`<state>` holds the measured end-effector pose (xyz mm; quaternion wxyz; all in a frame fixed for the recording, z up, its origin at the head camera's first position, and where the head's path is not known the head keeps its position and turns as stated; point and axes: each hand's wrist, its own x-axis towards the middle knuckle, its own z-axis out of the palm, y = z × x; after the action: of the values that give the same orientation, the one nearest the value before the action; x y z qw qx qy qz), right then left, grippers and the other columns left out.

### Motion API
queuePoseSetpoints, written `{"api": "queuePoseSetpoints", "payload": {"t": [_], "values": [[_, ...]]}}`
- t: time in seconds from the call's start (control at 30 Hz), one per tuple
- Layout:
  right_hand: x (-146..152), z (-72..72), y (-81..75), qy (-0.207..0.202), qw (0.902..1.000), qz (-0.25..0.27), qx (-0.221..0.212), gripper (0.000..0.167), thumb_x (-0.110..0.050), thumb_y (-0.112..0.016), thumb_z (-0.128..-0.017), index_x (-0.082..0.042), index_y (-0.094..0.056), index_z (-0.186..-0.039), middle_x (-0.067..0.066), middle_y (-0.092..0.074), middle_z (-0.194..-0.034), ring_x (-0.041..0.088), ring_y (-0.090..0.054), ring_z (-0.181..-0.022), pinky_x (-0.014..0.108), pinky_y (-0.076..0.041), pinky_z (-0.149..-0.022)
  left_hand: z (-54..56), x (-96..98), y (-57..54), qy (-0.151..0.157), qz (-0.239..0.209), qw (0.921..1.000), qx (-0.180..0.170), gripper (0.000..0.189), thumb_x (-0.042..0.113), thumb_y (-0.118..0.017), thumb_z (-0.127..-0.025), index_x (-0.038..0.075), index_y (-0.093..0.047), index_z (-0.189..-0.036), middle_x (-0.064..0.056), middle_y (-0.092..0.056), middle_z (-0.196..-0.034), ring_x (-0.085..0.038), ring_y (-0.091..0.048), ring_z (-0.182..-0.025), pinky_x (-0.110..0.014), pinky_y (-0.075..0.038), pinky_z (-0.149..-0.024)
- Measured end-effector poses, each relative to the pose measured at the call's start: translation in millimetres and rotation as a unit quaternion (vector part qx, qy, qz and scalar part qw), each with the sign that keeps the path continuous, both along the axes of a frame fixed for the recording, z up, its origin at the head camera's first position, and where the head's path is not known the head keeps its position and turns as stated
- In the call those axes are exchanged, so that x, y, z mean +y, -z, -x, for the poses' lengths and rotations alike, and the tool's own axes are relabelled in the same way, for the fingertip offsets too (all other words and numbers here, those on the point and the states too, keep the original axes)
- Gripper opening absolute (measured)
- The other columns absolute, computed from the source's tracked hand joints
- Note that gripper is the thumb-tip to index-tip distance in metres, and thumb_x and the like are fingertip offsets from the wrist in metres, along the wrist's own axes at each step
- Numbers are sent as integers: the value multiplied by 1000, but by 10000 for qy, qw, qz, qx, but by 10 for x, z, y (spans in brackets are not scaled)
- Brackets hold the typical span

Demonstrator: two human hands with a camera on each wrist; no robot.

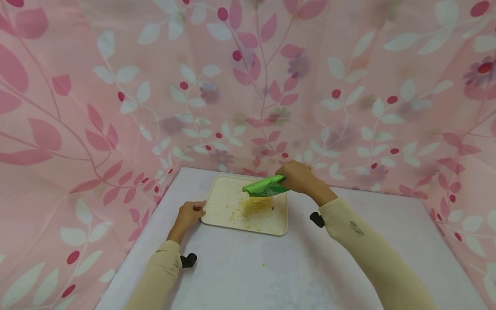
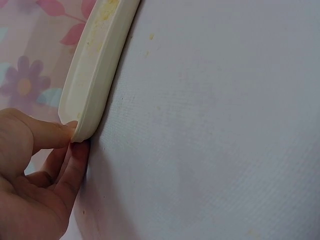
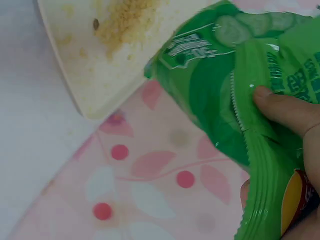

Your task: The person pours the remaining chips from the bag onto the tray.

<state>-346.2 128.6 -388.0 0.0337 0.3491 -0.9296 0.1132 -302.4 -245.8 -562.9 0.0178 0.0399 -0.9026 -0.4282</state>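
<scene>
Green packet [image 1: 267, 186] clamped in right hand [image 1: 298, 176], tilted with one end above yellow crumbs [image 1: 255, 206] on cream tray [image 1: 278, 223]; tray corner pinched by left hand [image 1: 188, 214].

tray [image 1: 218, 191]: just 1
green bag [image 1: 265, 187]: 1 too
left grip [image 1: 189, 214] plus right grip [image 1: 298, 177]: 2
sleeves [image 1: 156, 271]: 2
black wrist things [image 1: 189, 260]: 2
surface [image 1: 240, 277]: 1
yellow crumbs [image 1: 253, 207]: lol, too many to count

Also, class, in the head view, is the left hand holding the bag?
No, the left hand grips the tray, while the right hand holds the bag.
</scene>
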Motion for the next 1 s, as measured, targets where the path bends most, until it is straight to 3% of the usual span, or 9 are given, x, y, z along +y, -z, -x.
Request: {"api": "queuePoseSetpoints", "payload": {"t": [0.07,0.17,0.27,0.37,0.6,0.67,0.73,0.87,1.0], "values": [[75,-3,106,124,9980,548,-278,20,-11,-73,-84,-17,-66,-67,-11,-49,-58,9,-40,-54,27,-35,-54,5,-2,9,10,-1,10000,4,40,0,-70,-82,2,-68,-122,-15,-71,-99,-25,-61,-93,-32,-48,-74],[198,-7,320,371,9872,1414,-639,21,-18,-76,-85,-12,-66,-68,-10,-44,-56,9,-36,-52,28,-37,-55,4,5,6,29,-10,10000,44,40,0,-70,-81,2,-68,-121,-15,-71,-98,-26,-61,-93,-33,-48,-75],[314,-25,582,701,9678,2199,-1005,19,-21,-78,-84,-10,-69,-71,-10,-44,-56,10,-36,-53,28,-38,-55,0,13,1,32,-17,10000,74,40,0,-70,-81,1,-68,-121,-15,-71,-98,-26,-61,-93,-33,-48,-75],[432,-75,839,1014,9451,2794,-1358,15,-25,-80,-82,-12,-74,-78,-8,-54,-60,11,-42,-56,29,-41,-56,0,17,6,42,-9,10000,71,40,0,-70,-81,1,-68,-121,-14,-71,-98,-25,-61,-92,-32,-47,-75],[661,-209,1277,1576,8568,4356,-2266,22,-27,-85,-76,-7,-76,-82,4,-72,-82,15,-61,-67,31,-53,-59,-4,8,8,7,-11,10000,38,39,-1,-70,-82,1,-67,-121,-15,-70,-100,-26,-60,-94,-32,-47,-75],[679,-259,1348,1627,8387,4627,-2367,24,-24,-84,-76,-5,-77,-89,6,-73,-85,15,-63,-67,31,-54,-58,-6,6,4,-21,1,10000,26,39,-1,-70,-83,1,-67,-122,-16,-70,-101,-26,-60,-94,-32,-47,-75],[677,-316,1395,1630,8211,4884,-2462,27,-22,-83,-78,-3,-76,-96,7,-73,-89,14,-64,-67,30,-54,-57,-5,8,0,-34,7,10000,42,39,0,-70,-83,1,-67,-122,-16,-70,-101,-26,-60,-94,-32,-47,-75],[645,-446,1453,1644,7632,5549,-2872,27,-15,-81,-79,-2,-74,-102,7,-72,-96,17,-68,-74,31,-56,-61,-13,21,-7,-6,13,9999,103,39,0,-70,-82,1,-67,-121,-16,-70,-100,-26,-60,-94,-32,-47,-75],[609,-577,1469,1495,7188,5985,-3207,25,-7,-78,-81,-4,-71,-105,6,-70,-101,19,-69,-87,34,-57,-72,-24,31,-16,5,21,9999,141,39,-1,-70,-82,0,-67,-121,-17,-70,-101,-27,-61,-94,-32,-48,-75]]}}
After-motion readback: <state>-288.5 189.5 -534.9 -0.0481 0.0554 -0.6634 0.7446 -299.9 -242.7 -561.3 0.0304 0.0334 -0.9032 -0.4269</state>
